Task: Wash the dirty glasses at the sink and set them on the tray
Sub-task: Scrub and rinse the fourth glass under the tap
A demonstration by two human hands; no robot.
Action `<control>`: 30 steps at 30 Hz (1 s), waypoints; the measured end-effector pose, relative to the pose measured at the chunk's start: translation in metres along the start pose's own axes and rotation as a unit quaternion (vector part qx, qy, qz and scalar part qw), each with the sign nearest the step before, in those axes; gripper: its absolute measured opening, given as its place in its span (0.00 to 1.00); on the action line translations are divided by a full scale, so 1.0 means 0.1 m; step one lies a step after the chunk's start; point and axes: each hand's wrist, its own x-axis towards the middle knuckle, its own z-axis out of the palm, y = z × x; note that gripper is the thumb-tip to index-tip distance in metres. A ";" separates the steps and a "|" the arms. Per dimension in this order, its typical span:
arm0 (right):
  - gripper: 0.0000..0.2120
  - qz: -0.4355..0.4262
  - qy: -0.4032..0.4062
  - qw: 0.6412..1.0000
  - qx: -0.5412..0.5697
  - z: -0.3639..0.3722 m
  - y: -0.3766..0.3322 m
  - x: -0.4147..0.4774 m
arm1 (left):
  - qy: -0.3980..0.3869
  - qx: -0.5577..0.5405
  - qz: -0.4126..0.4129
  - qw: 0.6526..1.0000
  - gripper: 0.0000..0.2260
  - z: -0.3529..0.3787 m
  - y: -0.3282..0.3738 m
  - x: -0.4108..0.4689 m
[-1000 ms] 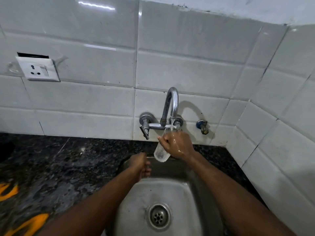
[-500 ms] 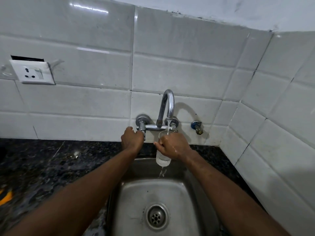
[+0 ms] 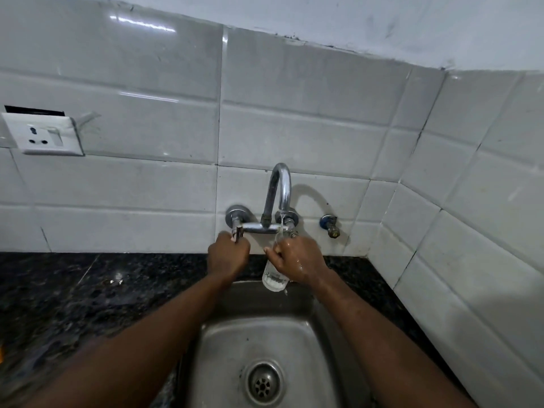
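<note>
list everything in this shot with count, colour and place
glass: one, clear, over the sink's back edge under the running water
tap: one, chrome, on the wall above the sink
left tap handle: one, chrome, left end of the tap
sink: one, steel, set in the counter
drain: one, steel, sink floor
counter: one, black speckled, around the sink
small valve: one, blue and brass, wall right of the tap
socket: one, white, wall at far left
wall tiles: many, white, behind and right
left hand: one, grips the left tap handle
right hand: one, wet, holds the glass
</note>
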 end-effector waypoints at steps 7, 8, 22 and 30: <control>0.21 0.035 -0.011 0.998 0.050 -0.04 -0.01 0.03 | -0.280 -0.285 -0.291 0.869 0.32 0.34 -0.22 -0.24; 0.21 0.046 -0.005 0.996 0.075 -0.04 -0.01 0.02 | -0.288 -0.319 -0.293 0.854 0.33 0.37 -0.21 -0.24; 0.09 0.470 -0.035 0.696 0.542 0.01 -0.05 -0.08 | -0.013 -0.289 -0.195 0.937 0.14 0.33 0.06 -0.18; 0.20 0.476 -0.156 0.732 0.461 0.28 -0.14 -0.15 | 0.045 0.024 0.003 0.999 0.18 0.06 0.14 -0.01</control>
